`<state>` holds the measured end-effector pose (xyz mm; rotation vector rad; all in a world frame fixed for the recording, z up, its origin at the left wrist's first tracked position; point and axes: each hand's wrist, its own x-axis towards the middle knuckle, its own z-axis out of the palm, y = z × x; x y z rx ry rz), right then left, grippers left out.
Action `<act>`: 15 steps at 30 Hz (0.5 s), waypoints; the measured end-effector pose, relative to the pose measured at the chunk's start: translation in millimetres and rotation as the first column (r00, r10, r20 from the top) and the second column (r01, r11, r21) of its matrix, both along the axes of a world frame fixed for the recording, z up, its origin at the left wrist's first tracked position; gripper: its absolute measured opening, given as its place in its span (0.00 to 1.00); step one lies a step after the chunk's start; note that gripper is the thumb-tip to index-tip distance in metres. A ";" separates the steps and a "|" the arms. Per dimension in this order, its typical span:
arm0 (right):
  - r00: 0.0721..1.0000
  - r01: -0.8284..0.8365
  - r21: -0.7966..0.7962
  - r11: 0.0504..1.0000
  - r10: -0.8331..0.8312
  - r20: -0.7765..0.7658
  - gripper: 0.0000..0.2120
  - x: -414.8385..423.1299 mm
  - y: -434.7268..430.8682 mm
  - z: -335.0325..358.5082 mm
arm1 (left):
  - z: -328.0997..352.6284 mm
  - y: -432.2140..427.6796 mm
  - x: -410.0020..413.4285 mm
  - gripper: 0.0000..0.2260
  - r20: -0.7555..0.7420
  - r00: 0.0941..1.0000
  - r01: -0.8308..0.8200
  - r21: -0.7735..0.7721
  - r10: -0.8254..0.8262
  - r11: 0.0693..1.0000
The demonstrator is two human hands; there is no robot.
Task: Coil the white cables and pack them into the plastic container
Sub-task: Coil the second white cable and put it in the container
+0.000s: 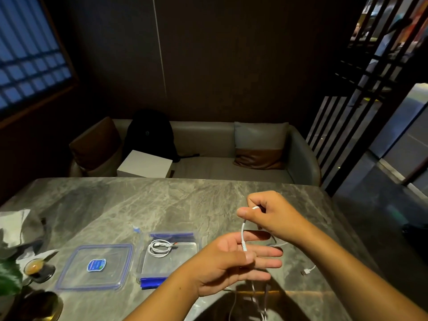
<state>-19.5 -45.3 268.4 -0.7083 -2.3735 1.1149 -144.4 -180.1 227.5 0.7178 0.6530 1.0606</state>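
A white cable runs between my two hands above the marble table. My right hand pinches its plug end at the top. My left hand holds the cable lower down between thumb and spread fingers, and loose strands hang from it toward the table's near edge. The clear plastic container with blue clips stands left of my hands; one coiled white cable lies inside it. Another cable's connector end rests on the table to the right.
The container's clear lid with a blue sticker lies flat left of the container. A small cup, crumpled tissue and a green leaf crowd the table's left edge. A sofa with cushions, a backpack and a white box is beyond.
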 end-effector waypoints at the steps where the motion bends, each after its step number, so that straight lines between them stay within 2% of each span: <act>1: 1.000 0.003 0.001 1.000 -0.003 -0.012 0.23 -0.4 2.0 1.5 | 1.5 3.1 1.1 0.20 0.008 1.000 -0.015 -0.005 0.015 1.000; 7: 0.999 -0.033 0.065 0.997 0.032 0.011 0.24 0.0 17.9 10.2 | 7.9 17.5 5.6 0.19 0.024 0.998 -0.055 -0.049 0.056 0.997; 10: 0.995 -0.090 0.077 0.993 0.087 0.043 0.25 3.0 26.9 16.9 | 9.9 20.0 8.1 0.22 0.066 0.998 -0.003 -0.071 0.007 0.997; 15: 0.985 -0.154 0.096 0.983 0.145 0.092 0.27 8.5 38.3 29.9 | 13.5 26.5 10.5 0.22 0.022 0.993 0.120 -0.037 -0.119 0.992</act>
